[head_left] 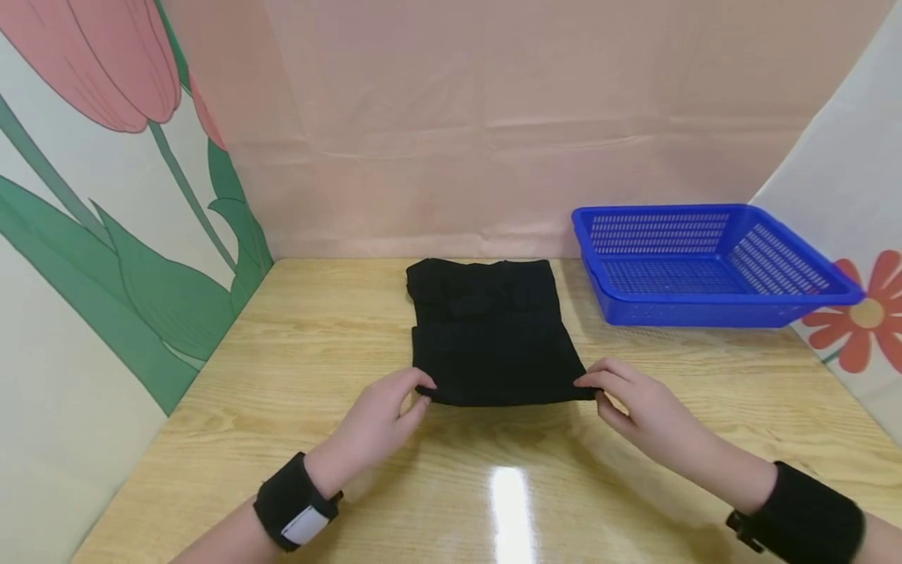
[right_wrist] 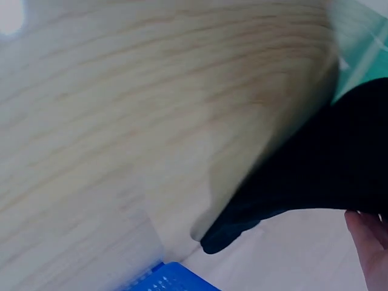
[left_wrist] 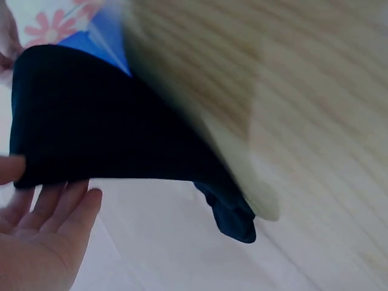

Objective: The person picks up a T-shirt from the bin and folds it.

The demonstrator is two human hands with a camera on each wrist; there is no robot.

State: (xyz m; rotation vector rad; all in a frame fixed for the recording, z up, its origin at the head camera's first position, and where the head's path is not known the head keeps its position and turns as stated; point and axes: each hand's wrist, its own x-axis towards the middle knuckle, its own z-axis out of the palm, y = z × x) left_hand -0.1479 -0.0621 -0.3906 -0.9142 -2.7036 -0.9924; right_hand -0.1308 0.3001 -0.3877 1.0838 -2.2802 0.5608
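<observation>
A black folded cloth, seemingly a garment, lies toward the back middle of the table, its near edge lifted off the surface. At that edge's left corner, my left hand pinches the fabric between thumb and fingers. My right hand pinches the right corner the same way. In the left wrist view the black cloth hangs from the thumb and fingers of the left hand. The right wrist view shows the cloth sloping down to the table, with only some fingers of the right hand visible.
A blue perforated plastic basket stands at the back right, beside the cloth. The wood-grain table meets a pink backdrop behind and flower-printed sheets at left and right. Each wrist wears a black band.
</observation>
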